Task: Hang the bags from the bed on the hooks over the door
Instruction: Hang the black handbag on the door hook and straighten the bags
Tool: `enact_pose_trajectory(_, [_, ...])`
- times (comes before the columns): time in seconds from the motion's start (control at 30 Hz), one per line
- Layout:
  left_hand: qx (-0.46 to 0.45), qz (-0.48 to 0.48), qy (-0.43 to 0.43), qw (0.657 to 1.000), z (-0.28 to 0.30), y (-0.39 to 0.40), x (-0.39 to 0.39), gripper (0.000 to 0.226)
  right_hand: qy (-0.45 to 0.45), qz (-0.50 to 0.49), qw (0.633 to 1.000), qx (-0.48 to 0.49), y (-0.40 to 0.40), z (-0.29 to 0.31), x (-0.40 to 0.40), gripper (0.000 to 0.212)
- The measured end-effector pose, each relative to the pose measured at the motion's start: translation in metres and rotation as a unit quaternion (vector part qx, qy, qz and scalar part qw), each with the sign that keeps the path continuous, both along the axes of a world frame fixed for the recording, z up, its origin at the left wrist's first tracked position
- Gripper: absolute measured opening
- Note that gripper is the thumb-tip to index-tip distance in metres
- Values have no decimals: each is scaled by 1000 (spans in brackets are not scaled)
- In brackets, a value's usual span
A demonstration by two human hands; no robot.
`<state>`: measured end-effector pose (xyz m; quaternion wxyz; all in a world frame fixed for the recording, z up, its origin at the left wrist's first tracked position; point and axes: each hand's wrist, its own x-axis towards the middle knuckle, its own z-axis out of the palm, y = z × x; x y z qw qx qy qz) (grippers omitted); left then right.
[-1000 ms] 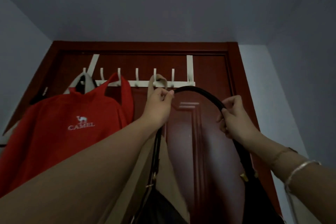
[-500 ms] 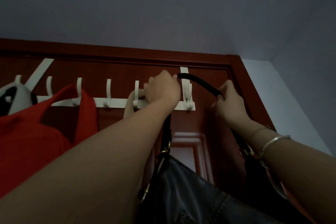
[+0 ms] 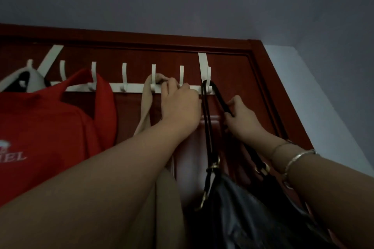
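Note:
A white over-door hook rack [image 3: 117, 87] spans the top of the dark red door [image 3: 232, 62]. The black bag's strap [image 3: 206, 119] loops over the rightmost hook [image 3: 208, 79], and the black bag [image 3: 242, 208] hangs below it. My right hand [image 3: 242, 119] pinches the strap's right side just under that hook. My left hand [image 3: 180, 105] rests against the rail left of the strap, fingers curled; whether it grips anything is hidden. A beige bag strap [image 3: 146, 103] hangs from a hook next to my left hand.
A red bag with white lettering [image 3: 50, 127] hangs at the left of the rack, with a white and black item [image 3: 22, 81] behind it. Several hooks between stand bare. The door frame [image 3: 269, 79] and a pale wall lie to the right.
The black strap has come down over the rightmost hook and now hangs from it. Both hands have dropped below the hook tips, and the view has shifted right.

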<state>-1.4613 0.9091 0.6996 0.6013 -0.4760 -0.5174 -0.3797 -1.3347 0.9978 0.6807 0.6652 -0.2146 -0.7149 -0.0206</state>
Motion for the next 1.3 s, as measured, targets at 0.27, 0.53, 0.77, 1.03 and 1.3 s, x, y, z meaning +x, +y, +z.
enact_pose_trajectory(0.27, [6, -139, -178, 974, -81, -78, -33, 34, -3, -31, 999, -43, -62, -61, -6, 43])
enact_pose_trajectory(0.53, [-203, -228, -452, 839, -162, -149, -84, 48, -102, 159, 982, 7, -153, -131, -52, 13])
enact_pose_trajectory(0.77, [-212, -411, -444, 767, -187, -179, -90, 27, -138, 217, 930, -261, -194, -164, -96, 86])
enact_pose_trajectory(1.03, [-395, -468, -384, 691, -200, -191, -89, 49, -52, 241, 915, -319, -214, -155, -95, 50])
enact_pose_trajectory(1.3, [-410, -235, -291, 832, -239, -164, -124, 51, 50, 202, 921, -330, -215, -153, -52, 44])
